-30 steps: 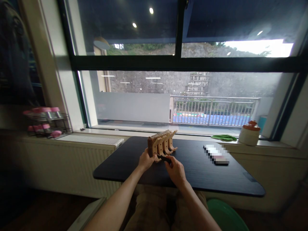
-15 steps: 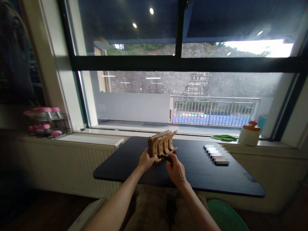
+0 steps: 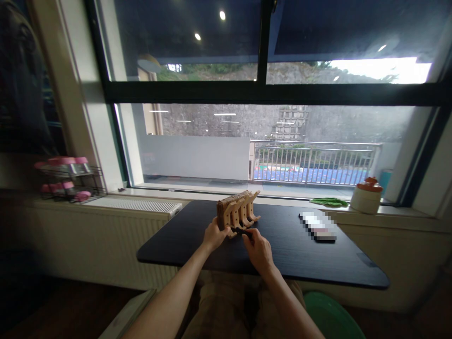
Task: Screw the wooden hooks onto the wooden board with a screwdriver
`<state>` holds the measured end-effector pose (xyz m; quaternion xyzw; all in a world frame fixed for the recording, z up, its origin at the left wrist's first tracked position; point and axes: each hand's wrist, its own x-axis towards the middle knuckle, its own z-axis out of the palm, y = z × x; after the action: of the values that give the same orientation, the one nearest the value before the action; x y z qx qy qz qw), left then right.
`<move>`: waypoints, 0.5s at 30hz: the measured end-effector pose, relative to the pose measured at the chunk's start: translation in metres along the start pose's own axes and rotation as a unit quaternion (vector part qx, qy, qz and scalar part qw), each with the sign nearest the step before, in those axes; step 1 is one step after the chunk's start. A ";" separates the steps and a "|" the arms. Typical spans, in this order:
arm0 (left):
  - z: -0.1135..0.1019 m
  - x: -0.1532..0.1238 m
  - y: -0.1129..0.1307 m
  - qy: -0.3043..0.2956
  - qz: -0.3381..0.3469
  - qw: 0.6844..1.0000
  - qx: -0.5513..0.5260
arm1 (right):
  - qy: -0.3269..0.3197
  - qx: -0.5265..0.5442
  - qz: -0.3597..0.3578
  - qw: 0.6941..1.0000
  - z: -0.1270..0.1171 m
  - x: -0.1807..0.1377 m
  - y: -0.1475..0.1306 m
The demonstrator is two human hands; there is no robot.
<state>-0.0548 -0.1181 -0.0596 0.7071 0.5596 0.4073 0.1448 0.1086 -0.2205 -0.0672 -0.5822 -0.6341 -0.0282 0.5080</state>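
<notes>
A wooden rack (image 3: pixel 236 209) with several curved, hook-like pieces along its near side stands tilted on the dark table (image 3: pixel 169 245). My left hand (image 3: pixel 214 235) is closed round the rack's near left end, its thumb by the lowest wooden piece. In my right hand (image 3: pixel 258 248) is a slim black hand tool (image 3: pixel 241 231), pinched between thumb and fingers. The tool's far end points left, to the lowest wooden piece close to my left thumb. Whether its tip touches the wood I cannot make out.
A phone-like object (image 3: pixel 317 227), blurred out, lies on the table's right side. On the window sill are a green cloth (image 3: pixel 328 202) and a white container with an orange top (image 3: pixel 367 195). Pink-lidded jars (image 3: pixel 68 161) fill a wire rack at left. A green stool (image 3: pixel 332 315) is below.
The fingers of my right hand have shifted slightly on the black tool, and the hand has turned a little. My left hand and the wooden rack stay where they were.
</notes>
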 end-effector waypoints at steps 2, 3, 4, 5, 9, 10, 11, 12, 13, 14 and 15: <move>0.000 0.000 0.001 -0.001 0.001 1.000 0.000 | 0.001 -0.010 0.007 1.000 0.001 0.000 0.001; -0.001 0.000 0.001 -0.002 0.001 1.000 0.000 | 0.002 -0.014 0.009 1.000 0.001 0.000 0.002; -0.001 0.000 0.001 -0.003 0.000 1.000 0.001 | 0.004 -0.017 0.009 1.000 0.001 0.001 0.002; -0.001 0.000 0.001 -0.003 -0.001 1.000 0.001 | 0.004 -0.018 0.008 1.000 0.001 0.001 0.002; 0.000 0.000 0.001 -0.001 -0.002 1.000 0.000 | 0.003 -0.008 -0.001 1.000 -0.001 0.001 -0.001; 0.000 0.000 0.000 0.000 -0.002 1.000 0.000 | 0.001 -0.005 -0.003 1.000 -0.002 0.001 -0.003; 0.000 0.000 0.000 0.001 0.000 1.000 -0.001 | -0.002 -0.001 -0.006 1.000 -0.003 0.000 -0.004; 0.001 0.000 -0.001 0.002 0.002 1.000 -0.001 | -0.006 0.004 -0.010 1.000 -0.003 0.000 -0.005; 0.001 0.001 -0.001 0.003 0.004 1.000 -0.002 | -0.011 0.009 -0.016 1.000 -0.004 0.000 -0.006; 0.001 0.001 -0.002 0.005 0.006 1.000 -0.002 | -0.015 0.014 -0.022 1.000 -0.004 0.000 -0.007; 0.001 0.001 -0.002 0.006 0.007 1.000 -0.003 | -0.019 0.019 -0.028 0.999 -0.004 -0.001 -0.008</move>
<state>-0.0553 -0.1157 -0.0615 0.7083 0.5542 0.4139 0.1408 0.1050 -0.2261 -0.0612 -0.5552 -0.6601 -0.0191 0.5056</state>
